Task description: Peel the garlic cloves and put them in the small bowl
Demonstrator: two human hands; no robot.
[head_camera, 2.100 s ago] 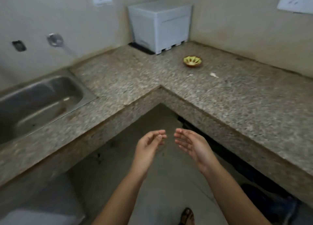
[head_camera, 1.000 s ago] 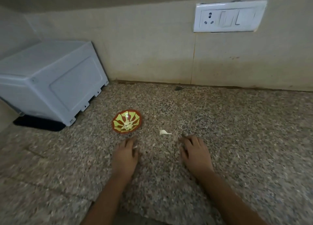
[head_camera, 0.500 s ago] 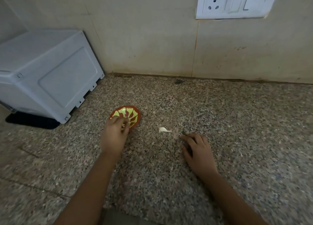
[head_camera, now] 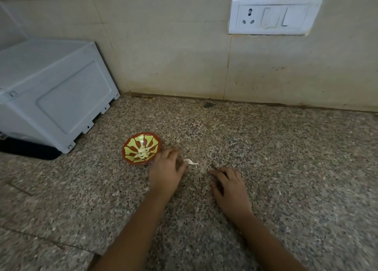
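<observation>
Speckled grey-brown granite counter (head_camera: 286, 168) fills the view and runs back to a beige tiled wall (head_camera: 173, 56), where a white rectangular switch plate (head_camera: 275, 15) with a socket sits high on the right. At the far left a pale grey plastic box (head_camera: 55, 91) stands on a dark mat (head_camera: 28, 152). Near the middle of the counter sits the small bowl (head_camera: 131, 148), round and red-brown with a yellow-green rayed pattern inside, and pale garlic pieces (head_camera: 143, 152) lie in its bottom. Just right of the bowl is the left hand (head_camera: 166, 173), back upward, its fingers bent and blurred. A white garlic clove (head_camera: 191, 162) with a thin pointed tail lies on the counter, its left end meeting that hand's fingertips; I cannot tell whether the fingers pinch it or only touch it. The right hand (head_camera: 230, 186) rests palm down on the counter to the right of the clove and apart from it, its fingers loosely bent and gripping nothing that shows.
</observation>
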